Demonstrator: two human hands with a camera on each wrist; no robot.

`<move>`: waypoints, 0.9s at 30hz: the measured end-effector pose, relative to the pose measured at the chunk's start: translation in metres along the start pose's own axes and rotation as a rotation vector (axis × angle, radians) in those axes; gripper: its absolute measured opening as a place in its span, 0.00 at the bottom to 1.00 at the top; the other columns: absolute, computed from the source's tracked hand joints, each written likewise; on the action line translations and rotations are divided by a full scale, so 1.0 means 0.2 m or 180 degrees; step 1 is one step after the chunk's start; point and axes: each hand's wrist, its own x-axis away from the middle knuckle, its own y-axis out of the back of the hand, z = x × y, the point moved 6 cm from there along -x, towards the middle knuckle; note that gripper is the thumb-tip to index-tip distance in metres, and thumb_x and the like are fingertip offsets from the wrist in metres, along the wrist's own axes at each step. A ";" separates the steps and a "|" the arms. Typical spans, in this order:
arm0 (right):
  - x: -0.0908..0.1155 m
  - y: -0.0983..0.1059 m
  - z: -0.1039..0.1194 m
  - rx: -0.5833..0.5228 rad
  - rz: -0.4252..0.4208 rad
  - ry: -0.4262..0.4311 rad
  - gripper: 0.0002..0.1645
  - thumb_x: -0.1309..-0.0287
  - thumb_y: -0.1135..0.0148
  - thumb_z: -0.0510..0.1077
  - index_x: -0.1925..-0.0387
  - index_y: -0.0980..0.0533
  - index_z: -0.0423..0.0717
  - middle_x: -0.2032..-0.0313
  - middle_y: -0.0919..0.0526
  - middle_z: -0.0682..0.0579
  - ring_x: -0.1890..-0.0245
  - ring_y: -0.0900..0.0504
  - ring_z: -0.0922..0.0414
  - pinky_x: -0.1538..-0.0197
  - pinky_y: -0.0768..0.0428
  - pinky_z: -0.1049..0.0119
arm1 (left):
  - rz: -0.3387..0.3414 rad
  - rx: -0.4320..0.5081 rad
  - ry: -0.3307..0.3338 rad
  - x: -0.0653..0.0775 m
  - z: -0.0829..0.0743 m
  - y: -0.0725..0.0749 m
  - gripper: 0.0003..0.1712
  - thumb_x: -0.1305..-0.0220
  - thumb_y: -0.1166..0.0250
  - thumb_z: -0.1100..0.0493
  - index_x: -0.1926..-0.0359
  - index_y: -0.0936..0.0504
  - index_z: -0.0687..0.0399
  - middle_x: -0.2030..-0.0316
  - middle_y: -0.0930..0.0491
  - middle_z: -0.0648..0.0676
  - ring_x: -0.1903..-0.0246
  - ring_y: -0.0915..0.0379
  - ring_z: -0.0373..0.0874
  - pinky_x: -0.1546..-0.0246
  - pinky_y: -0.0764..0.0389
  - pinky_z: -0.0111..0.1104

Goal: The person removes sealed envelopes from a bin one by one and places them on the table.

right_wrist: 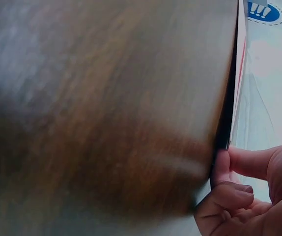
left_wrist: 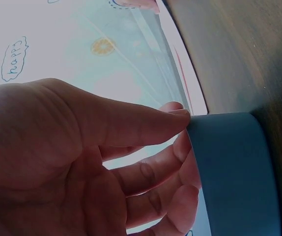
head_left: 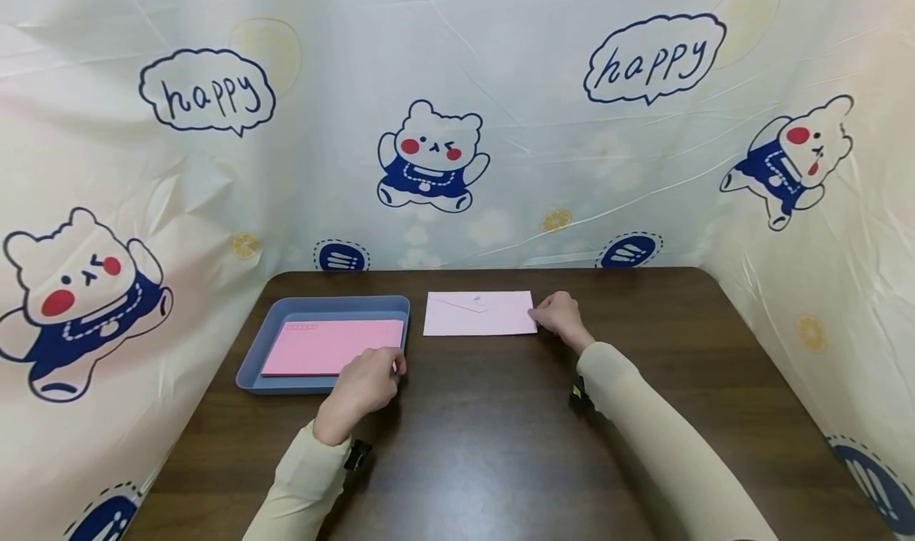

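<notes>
A pale pink envelope (head_left: 472,322) lies at the back middle of the table, with a thin flap line on its upper face. My right hand (head_left: 561,316) pinches its right edge between thumb and finger; the right wrist view shows the envelope (right_wrist: 238,83) edge-on there. To the left stands a blue-grey tray (head_left: 250,362) holding a brighter pink envelope or stack of envelopes (head_left: 322,346). My left hand (head_left: 366,384) is at the tray's front right corner. In the left wrist view its thumb and fingers pinch the rim of the tray (left_wrist: 232,162), whose wall hides some fingertips.
The dark wooden table (head_left: 486,430) ends at a back edge against a printed curtain (head_left: 529,88) with bears and lettering. The curtain also hangs along both sides. A narrow strip of table separates the tray from the pale envelope.
</notes>
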 end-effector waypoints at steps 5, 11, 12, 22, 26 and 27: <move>0.00 0.00 0.00 0.0174 -0.0098 0.0076 0.15 0.31 0.31 0.46 0.65 0.13 0.35 0.69 0.14 0.43 0.68 0.19 0.48 0.62 0.19 0.58 | 0.0016 -0.0006 0.0001 0.00 0.00 0.00 0.09 0.38 0.34 0.74 0.61 0.16 0.58 0.70 0.22 0.53 0.71 0.28 0.50 0.70 0.23 0.40; 0.01 0.00 0.03 0.0244 -0.0106 0.0197 0.14 0.30 0.32 0.45 0.62 0.15 0.36 0.66 0.15 0.42 0.66 0.19 0.47 0.60 0.18 0.57 | 0.0013 0.0006 0.0023 0.00 0.00 0.00 0.09 0.38 0.33 0.74 0.60 0.16 0.59 0.70 0.22 0.54 0.71 0.28 0.50 0.70 0.22 0.40; 0.02 -0.01 0.04 0.0277 -0.0099 0.0255 0.14 0.30 0.32 0.46 0.61 0.15 0.36 0.65 0.16 0.42 0.65 0.19 0.47 0.59 0.17 0.56 | 0.0009 0.0005 0.0031 0.00 0.00 0.00 0.09 0.38 0.33 0.73 0.61 0.16 0.58 0.70 0.22 0.53 0.71 0.28 0.50 0.70 0.22 0.41; 0.19 -0.17 0.28 0.1211 0.0172 0.1429 0.11 0.30 0.36 0.43 0.53 0.16 0.41 0.59 0.18 0.44 0.64 0.19 0.47 0.59 0.19 0.49 | -0.0045 -0.0022 -0.0006 0.00 0.00 0.00 0.08 0.38 0.33 0.73 0.61 0.16 0.58 0.71 0.23 0.53 0.71 0.28 0.50 0.71 0.23 0.41; 0.32 -0.26 0.36 0.1771 0.0237 0.1719 0.15 0.30 0.39 0.40 0.46 0.16 0.43 0.51 0.21 0.42 0.59 0.16 0.44 0.58 0.17 0.43 | -0.0024 0.0004 0.0035 0.00 0.00 0.00 0.09 0.39 0.32 0.73 0.61 0.16 0.59 0.71 0.23 0.54 0.72 0.28 0.50 0.72 0.23 0.40; 0.34 -0.27 0.37 0.1864 0.0235 0.1738 0.15 0.30 0.39 0.40 0.45 0.16 0.44 0.51 0.21 0.42 0.60 0.16 0.43 0.59 0.16 0.43 | -0.0018 0.0013 0.0038 0.00 0.00 0.00 0.09 0.39 0.32 0.74 0.61 0.16 0.59 0.71 0.23 0.54 0.72 0.28 0.50 0.72 0.23 0.40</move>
